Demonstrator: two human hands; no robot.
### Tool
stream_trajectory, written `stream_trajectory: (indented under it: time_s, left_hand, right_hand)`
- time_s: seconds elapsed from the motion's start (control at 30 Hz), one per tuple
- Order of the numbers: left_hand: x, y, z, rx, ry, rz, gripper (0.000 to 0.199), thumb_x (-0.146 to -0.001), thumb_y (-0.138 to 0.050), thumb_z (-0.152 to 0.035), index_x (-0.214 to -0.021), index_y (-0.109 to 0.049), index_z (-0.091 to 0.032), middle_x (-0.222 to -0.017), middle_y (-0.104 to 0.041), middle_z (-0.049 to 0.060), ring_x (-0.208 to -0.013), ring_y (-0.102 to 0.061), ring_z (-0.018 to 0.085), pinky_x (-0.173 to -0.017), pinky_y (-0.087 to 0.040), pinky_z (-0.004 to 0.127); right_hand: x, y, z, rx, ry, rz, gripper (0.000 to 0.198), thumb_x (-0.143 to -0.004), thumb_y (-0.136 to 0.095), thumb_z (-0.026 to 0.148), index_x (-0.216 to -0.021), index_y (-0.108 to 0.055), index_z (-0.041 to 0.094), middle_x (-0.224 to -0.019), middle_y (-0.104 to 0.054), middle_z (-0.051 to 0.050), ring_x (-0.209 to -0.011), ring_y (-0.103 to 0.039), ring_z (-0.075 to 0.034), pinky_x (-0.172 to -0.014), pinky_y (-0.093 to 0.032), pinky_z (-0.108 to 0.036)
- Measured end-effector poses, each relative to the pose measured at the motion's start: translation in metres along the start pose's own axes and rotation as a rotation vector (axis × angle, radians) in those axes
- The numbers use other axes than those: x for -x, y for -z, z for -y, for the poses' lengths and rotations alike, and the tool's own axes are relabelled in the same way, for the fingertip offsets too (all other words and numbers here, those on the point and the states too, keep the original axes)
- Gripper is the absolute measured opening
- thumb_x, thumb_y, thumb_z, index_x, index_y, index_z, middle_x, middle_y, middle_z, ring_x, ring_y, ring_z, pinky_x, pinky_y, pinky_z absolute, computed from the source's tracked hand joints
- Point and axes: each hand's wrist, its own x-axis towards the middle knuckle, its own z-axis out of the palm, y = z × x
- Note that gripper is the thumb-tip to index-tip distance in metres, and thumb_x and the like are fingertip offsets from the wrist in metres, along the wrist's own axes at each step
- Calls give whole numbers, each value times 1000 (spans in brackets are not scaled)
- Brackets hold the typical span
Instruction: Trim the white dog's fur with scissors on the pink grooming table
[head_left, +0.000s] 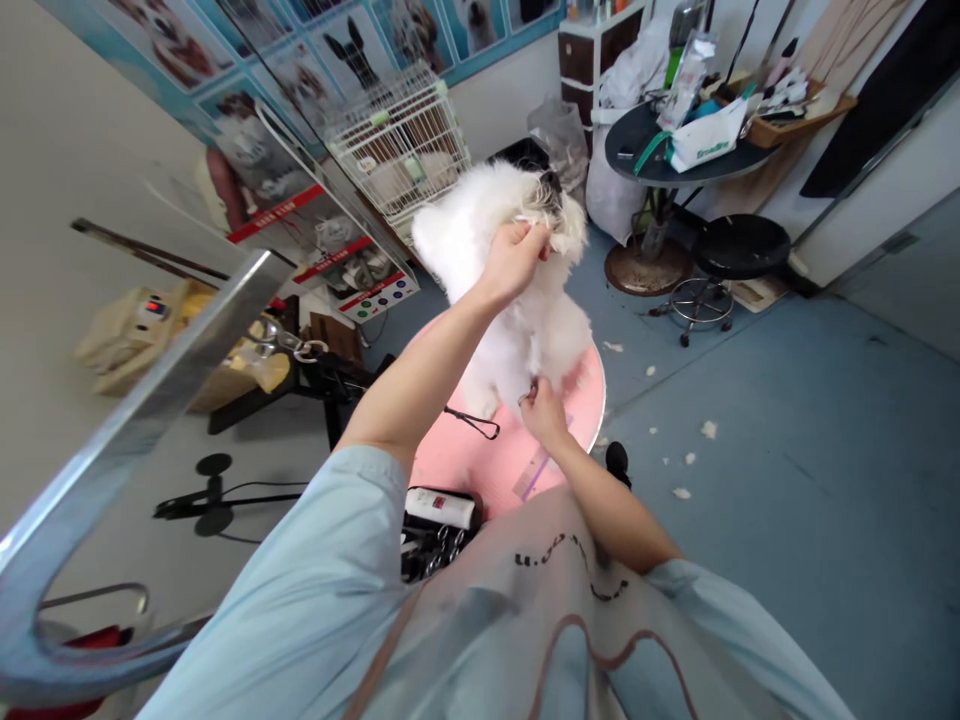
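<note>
A fluffy white dog (480,250) sits on a round pink table (487,470), its head tipped up and its dark nose pointing away to the right. My left hand (517,258) is closed on the pale fur at the dog's muzzle. Low at the dog's chest and front leg, my right hand (545,412) is closed around scissors (523,399); just a small ring shows, and the blades are hidden by fur and fingers. A black loop (476,425) lies on the table left of my right hand. Nearer me is a flat, clear strip with a purple edge (534,474).
A bright metal arm (150,400) curves up on the left. At the table's near edge sits a white bottle-like item (441,508) in a black holder. A wire cage (405,150), a cluttered dark table (690,165) and a black stool (741,246) stand behind. Fur tufts (709,430) dot the floor.
</note>
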Motion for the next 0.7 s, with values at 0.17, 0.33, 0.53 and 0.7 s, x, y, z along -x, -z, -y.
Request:
stream_trajectory:
  time_s: [0.17,0.33,0.53,0.7]
  left_hand:
    - [0,-3,-2,-34,7,8,41,-91,-60,-31,-54,-49,-16,-53,-39,1,-66,-55,15,-71,-45,30]
    - [-3,-12,-5,-68,-14,62,39,-93,-57,-29,-57,-49,-15,-59,-43,0,-71,-58,14,-76,-46,29]
    - [-4,-18,-9,-80,4,69,36,-93,-54,-19,-57,-50,-14,-62,-43,0,-74,-59,15,-79,-46,31]
    - [-2,-21,-12,-19,28,62,36,-91,-58,-18,-56,-49,-14,-61,-44,1,-77,-59,17,-80,-45,31]
  right_hand:
    - [18,-11,-14,170,2,75,29,-90,-54,26,-117,-53,15,-113,-67,-16,-102,-66,-27,-86,-49,-36]
    - [-6,-1,6,283,91,-25,28,-94,-51,30,-117,-53,14,-112,-66,-20,-101,-66,-30,-86,-48,-40]
    - [-7,0,0,294,38,-22,26,-95,-50,27,-117,-51,14,-106,-68,-17,-95,-67,-27,-82,-49,-36]
    - [-5,-3,0,315,95,-77,30,-92,-57,34,-113,-54,13,-112,-66,-19,-104,-64,-31,-90,-48,-40]
